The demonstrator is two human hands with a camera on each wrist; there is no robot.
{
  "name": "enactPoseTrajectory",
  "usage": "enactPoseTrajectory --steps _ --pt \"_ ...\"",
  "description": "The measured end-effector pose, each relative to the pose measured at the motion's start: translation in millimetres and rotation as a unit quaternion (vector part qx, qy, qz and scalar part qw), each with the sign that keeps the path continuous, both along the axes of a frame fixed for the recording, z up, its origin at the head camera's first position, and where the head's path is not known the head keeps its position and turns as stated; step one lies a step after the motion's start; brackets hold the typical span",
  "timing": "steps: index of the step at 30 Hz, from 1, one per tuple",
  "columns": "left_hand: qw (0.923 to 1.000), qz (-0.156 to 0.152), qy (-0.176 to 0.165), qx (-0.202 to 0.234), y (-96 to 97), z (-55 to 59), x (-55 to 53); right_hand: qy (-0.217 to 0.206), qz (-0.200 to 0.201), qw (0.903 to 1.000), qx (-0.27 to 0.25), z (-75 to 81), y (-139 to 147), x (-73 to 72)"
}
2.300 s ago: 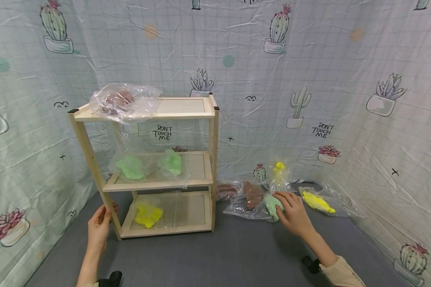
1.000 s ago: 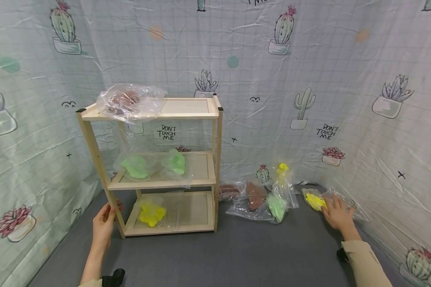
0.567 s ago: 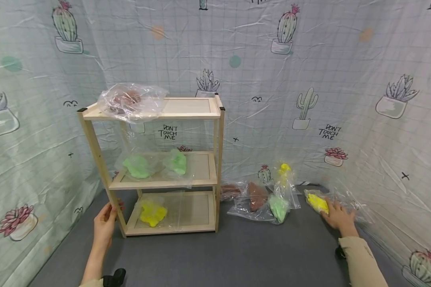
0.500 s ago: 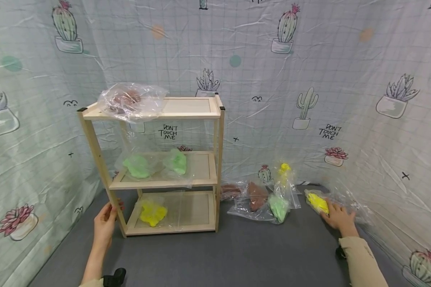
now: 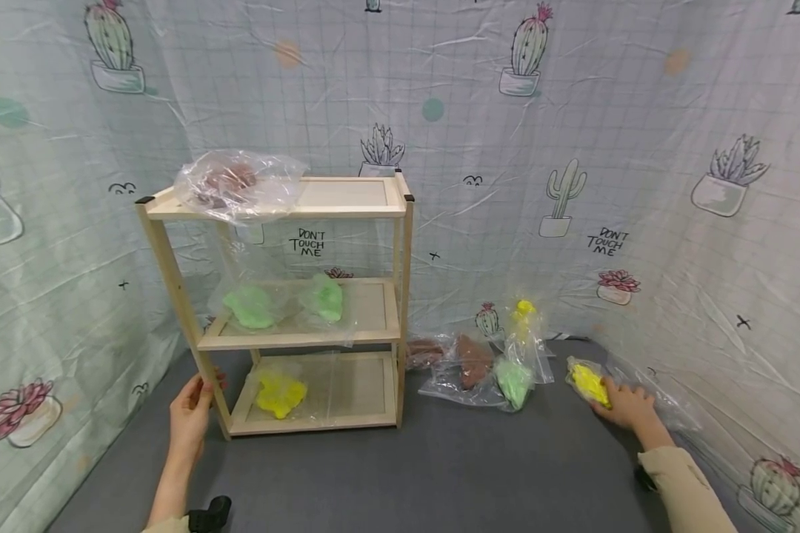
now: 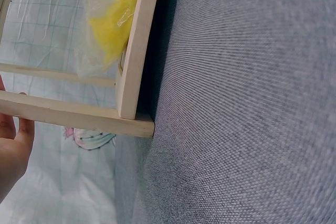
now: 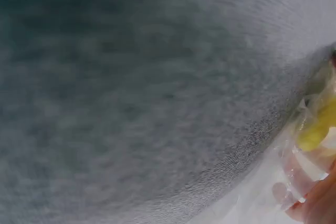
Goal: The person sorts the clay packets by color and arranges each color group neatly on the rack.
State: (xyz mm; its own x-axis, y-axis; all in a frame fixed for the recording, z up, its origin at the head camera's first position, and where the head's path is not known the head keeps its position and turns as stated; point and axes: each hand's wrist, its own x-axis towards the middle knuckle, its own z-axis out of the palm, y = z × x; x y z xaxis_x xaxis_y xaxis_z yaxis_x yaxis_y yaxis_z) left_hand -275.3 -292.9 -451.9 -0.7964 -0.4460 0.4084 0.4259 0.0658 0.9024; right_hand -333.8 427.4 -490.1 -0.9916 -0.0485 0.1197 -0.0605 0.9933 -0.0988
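My left hand point(image 5: 190, 418) grips the front left post of a small three-tier wooden shelf point(image 5: 303, 343); the left wrist view shows fingers and thumb about that post point(image 6: 63, 113), low down. On the far right of the grey table, my right hand point(image 5: 627, 409) holds a clear plastic bag with a yellow lump point(image 5: 588, 383) in it. In the right wrist view, fingers show through the film beside the yellow lump point(image 7: 317, 129). On the shelf lie a bagged brown lump point(image 5: 230, 185) on top, two bagged green lumps point(image 5: 250, 307) in the middle, and a bagged yellow lump point(image 5: 280, 394) at the bottom.
Between shelf and right hand lie several more bags: brown lumps point(image 5: 473, 360), a green lump point(image 5: 513, 381) and a yellow lump point(image 5: 523, 314) leaning near the back. A cactus-printed sheet point(image 5: 480, 133) encloses the grey table point(image 5: 440, 474) at the back and sides.
My right hand has gone from the bagged green lump to the yellow one at far right, first lying flat on it, now with fingers curled round it. The left hand stays on the post.
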Motion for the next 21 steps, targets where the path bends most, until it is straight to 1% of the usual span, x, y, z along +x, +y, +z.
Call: enactPoseTrajectory --steps 4,7,12,16,21 --pt "0.9999 -0.006 0.008 -0.003 -0.6 -0.5 0.0 0.015 0.013 0.9998 0.008 -0.9 -3 6.6" --pt "0.9999 -0.011 0.013 -0.001 -0.4 -0.3 1.2 0.034 0.019 0.999 0.021 -0.9 -5 11.3" --pt "0.9999 -0.003 0.01 -0.01 -0.9 1.0 3.6 0.072 0.03 0.9957 0.051 3.9 -13 19.4" --pt "0.9998 -0.002 0.006 -0.017 -1.3 0.5 3.3 0.103 0.035 0.9924 0.058 10.2 -21 30.6" --pt "0.9997 -0.008 0.017 -0.016 -1.5 -1.1 0.9 0.151 0.042 0.9863 0.053 19.4 -30 48.0"
